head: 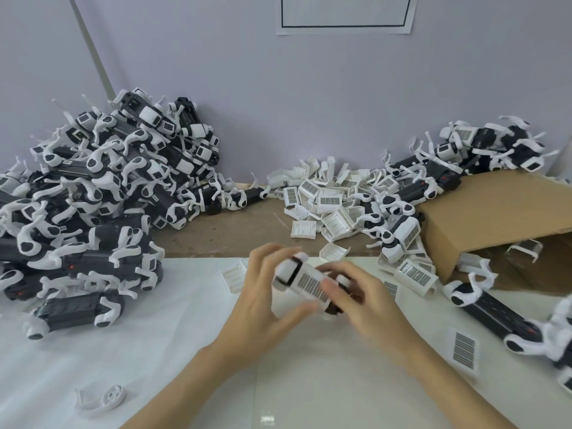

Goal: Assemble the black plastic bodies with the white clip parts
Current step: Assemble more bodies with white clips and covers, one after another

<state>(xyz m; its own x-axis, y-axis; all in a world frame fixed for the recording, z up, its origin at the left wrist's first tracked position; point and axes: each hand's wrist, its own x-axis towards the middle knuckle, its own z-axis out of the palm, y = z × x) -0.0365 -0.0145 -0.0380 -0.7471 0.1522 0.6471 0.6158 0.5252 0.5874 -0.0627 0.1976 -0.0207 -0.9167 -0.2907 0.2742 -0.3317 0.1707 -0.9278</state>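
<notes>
Both my hands up over counter [309,382], mid-fit. Left hand [263,301] fingers curl round white clip part [305,281]; right hand [359,300] fingers pinch black body [332,308] end. Light, rigid plastic, likely snappy tabs; best held at edges, not vent face.

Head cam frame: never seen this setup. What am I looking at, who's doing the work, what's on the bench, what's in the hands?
There is no robot here: a person works with bare hands, and the one picture comes from a wide-angle camera on their head, looking forward and down. The left hand and right hand together hold one black body with a white clip part over a white sheet. At left lies a big pile of black-and-white units. At the back is a heap of loose white clip parts. At right lie more black bodies and a cardboard box on its side. A loose white piece lies near the bottom left.
</notes>
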